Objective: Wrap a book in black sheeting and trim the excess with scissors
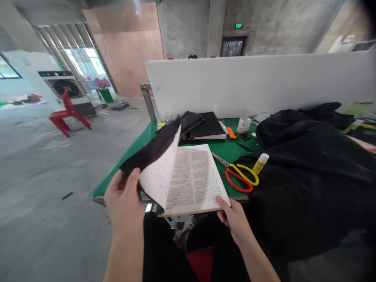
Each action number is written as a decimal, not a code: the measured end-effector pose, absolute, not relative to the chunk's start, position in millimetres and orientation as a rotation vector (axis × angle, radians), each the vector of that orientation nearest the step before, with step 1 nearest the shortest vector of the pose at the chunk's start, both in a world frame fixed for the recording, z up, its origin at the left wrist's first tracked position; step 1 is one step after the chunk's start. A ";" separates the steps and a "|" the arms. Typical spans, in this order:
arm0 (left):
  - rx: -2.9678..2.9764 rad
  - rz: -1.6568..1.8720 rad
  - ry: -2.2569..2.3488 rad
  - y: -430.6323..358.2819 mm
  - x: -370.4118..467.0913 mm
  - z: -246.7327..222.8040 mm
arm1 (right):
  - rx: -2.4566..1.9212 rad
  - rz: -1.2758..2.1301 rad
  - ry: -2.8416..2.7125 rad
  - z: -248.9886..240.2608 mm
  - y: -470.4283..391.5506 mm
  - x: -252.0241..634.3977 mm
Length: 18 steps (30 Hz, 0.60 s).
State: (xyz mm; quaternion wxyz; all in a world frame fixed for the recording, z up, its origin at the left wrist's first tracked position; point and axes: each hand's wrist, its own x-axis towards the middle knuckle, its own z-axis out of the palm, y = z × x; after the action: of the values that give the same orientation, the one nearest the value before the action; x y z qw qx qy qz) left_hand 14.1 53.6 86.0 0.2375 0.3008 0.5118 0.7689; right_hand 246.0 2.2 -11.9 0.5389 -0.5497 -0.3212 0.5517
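Observation:
A book (pixel 196 180) with two columns of print lies at the front edge of the green table, its near side jutting over the edge. Its black-covered front cover (pixel 149 152) is lifted and bends to the left, showing a white inner side. My left hand (pixel 125 192) pinches the outer edge of that cover. At the book's lower right corner, my right hand (pixel 230 213) grips the pages, thumb on top and fingers underneath. Scissors (pixel 239 176) with red and yellow handles lie just right of the book, and a glue stick (pixel 261 163) stands beside them.
Black cloth (pixel 308 168) covers the right of the green table (pixel 117 170) and hangs over its front. Behind the open book are another black-covered book (pixel 210 123), an orange cutter (pixel 231 133) and a clear cup (pixel 243 125). A white panel (pixel 249 86) borders the back.

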 end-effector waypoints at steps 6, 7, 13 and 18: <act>0.256 2.024 1.441 18.8 -31.6 58.9 | -1.354 1.167 -0.976 16.0 12.7 261.3; 0.220 1.996 1.438 14.9 -35.9 51.1 | -1.369 1.143 -0.995 19.5 15.6 266.8; 0.049 1.787 1.306 -1.0 -41.9 2.8 | -1.432 1.095 -0.909 20.7 31.7 301.4; 0.024 1.618 1.288 -16.0 -40.0 -26.6 | -1.641 1.026 -0.995 7.0 29.3 325.8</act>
State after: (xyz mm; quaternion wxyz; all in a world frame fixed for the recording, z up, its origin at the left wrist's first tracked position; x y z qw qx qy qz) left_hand -40.0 -16.0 -26.6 0.5113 0.0099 0.5351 0.6724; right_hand 325.8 29.3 7.0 0.4641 -0.6680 -0.4049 0.4176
